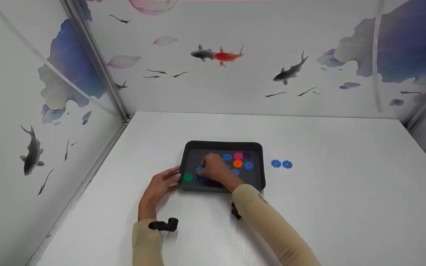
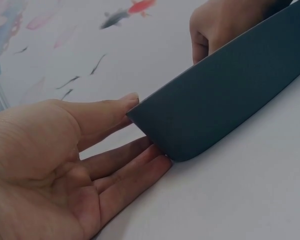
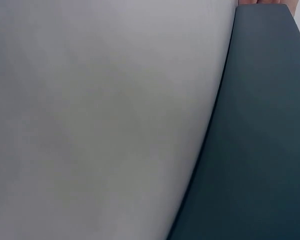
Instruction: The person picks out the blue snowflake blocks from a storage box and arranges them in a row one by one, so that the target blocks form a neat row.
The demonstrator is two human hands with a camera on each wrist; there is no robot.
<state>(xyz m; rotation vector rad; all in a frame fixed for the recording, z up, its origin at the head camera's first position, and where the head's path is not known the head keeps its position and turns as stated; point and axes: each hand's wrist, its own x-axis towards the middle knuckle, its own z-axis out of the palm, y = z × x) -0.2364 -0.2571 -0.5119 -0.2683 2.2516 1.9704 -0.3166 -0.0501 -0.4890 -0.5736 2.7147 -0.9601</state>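
Note:
A dark rectangular tray (image 1: 223,190) holds several notched, flower-shaped plastic discs. My right hand (image 1: 216,168) reaches down into its left half, thumb and bent forefinger at a blue disc (image 1: 199,169). Another blue disc (image 1: 202,180) lies just below the thumb, and a green disc (image 1: 188,177) sits in the near left corner. At the tray's left end is my left hand (image 2: 55,165), fingers fairly straight; its thumb touches the rim and the other fingertips meet the lower wall. The right wrist view shows mostly the tray's outer wall (image 3: 255,130), with the right hand's fingers out of sight.
In the tray's right half lie a pink disc (image 1: 238,156), an orange disc (image 1: 237,163), a dark purple disc (image 1: 249,155) and several blue ones. Two blue discs (image 1: 281,164) lie on the white table (image 1: 331,207) right of the tray. Fish-patterned walls (image 1: 250,92) enclose the table.

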